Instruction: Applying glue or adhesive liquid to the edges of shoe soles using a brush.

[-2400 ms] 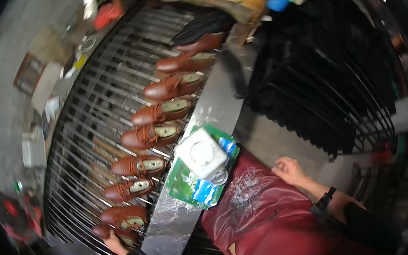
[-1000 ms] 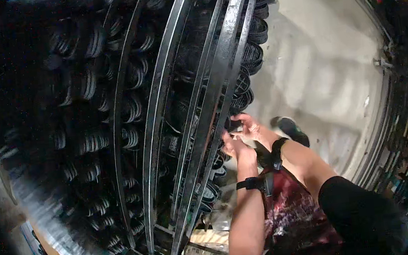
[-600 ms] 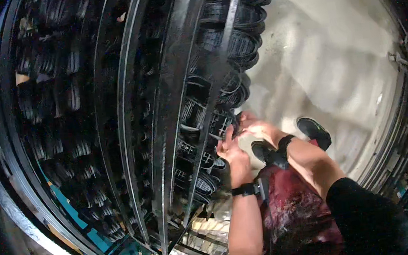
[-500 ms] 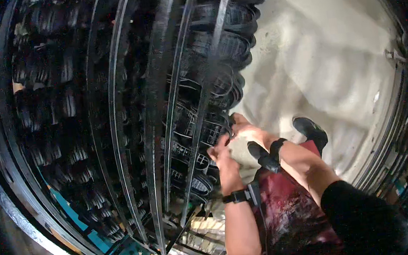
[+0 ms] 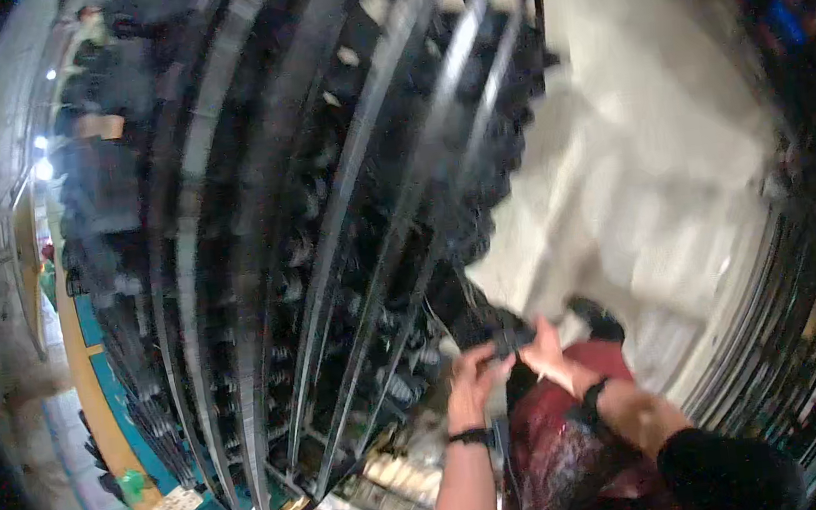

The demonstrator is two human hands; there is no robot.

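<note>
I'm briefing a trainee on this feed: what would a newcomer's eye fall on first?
Probably the metal rack crowded with blurred black pieces, filling the left and middle. Below centre, the left hand and right hand meet around a dark item, too blurred to name. Pale floor stands out to their upper right.

- Pale card (image 5: 176,507) at the lower left — faint marks on it, too blurred to read.
- Elsewhere — no readable lettering, numbers or signs.

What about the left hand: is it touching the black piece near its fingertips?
Cannot tell: in the head view, the left hand meets the black piece in outline, but blur hides any contact.
</note>
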